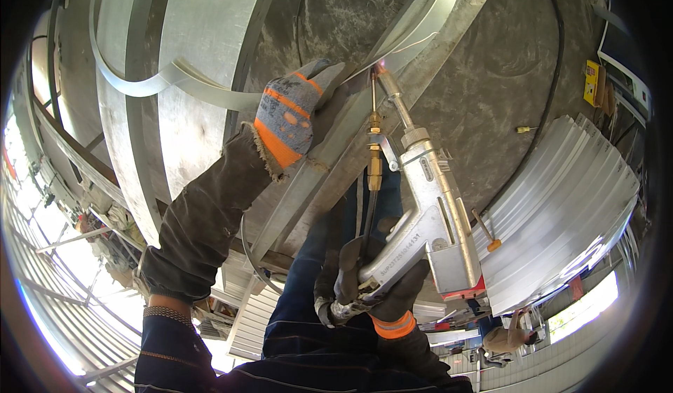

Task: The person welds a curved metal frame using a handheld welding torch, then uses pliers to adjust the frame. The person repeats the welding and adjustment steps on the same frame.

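Observation:
A silver handheld welding gun (438,218) lies across the middle of the view. My gloved right hand (350,281) grips its handle, the fingers wrapped round it. Beside the barrel runs a brass wire-feed fitting (375,165). The nozzle touches or nearly touches a metal joint, where a small pinkish glow shows. My left hand (289,116), in a grey and orange glove, is closed over a thin curved metal strip (224,97); its fingertips are partly hidden. From there the strip bends up past the nozzle, along a straight metal bar (438,57).
Broad metal panels (203,29) stand at the left. Corrugated sheets (561,211) are stacked at the right, near a wooden-handled tool (493,244). A black cable (557,64) crosses the grey surface; a yellow box (594,83) sits far right. Another person (506,338) is at lower right.

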The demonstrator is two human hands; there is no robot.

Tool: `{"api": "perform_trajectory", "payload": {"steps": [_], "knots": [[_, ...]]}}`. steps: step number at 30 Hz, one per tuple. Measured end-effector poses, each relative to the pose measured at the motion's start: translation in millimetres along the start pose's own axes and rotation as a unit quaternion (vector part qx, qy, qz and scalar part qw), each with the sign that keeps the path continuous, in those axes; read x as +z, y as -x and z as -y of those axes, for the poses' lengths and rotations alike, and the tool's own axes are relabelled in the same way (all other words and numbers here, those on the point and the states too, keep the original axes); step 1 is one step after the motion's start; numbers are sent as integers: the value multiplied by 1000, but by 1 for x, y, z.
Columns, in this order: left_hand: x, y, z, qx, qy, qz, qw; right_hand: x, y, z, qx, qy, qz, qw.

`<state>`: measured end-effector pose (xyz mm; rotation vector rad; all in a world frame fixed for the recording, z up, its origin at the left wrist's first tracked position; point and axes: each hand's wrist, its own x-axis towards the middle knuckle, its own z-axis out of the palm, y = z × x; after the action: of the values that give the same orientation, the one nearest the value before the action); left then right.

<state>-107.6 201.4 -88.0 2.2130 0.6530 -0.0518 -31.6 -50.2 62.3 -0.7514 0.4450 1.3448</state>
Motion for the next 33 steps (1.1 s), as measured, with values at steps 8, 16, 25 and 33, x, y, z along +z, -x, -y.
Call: {"api": "perform_trajectory", "payload": {"steps": [8,16,25,33], "knots": [[0,-2,-1,20,14,-91,996,-18,15,3,51,-21,11,998],[-6,18,-22,-41,16,-117,992,-4,23,24,-65,-31,24,997],[5,163,-205,-188,512,-28,838,11,54,38,-5,172,69,983],[6,236,-302,-93,624,-214,746,51,73,63,51,405,195,892]]}}
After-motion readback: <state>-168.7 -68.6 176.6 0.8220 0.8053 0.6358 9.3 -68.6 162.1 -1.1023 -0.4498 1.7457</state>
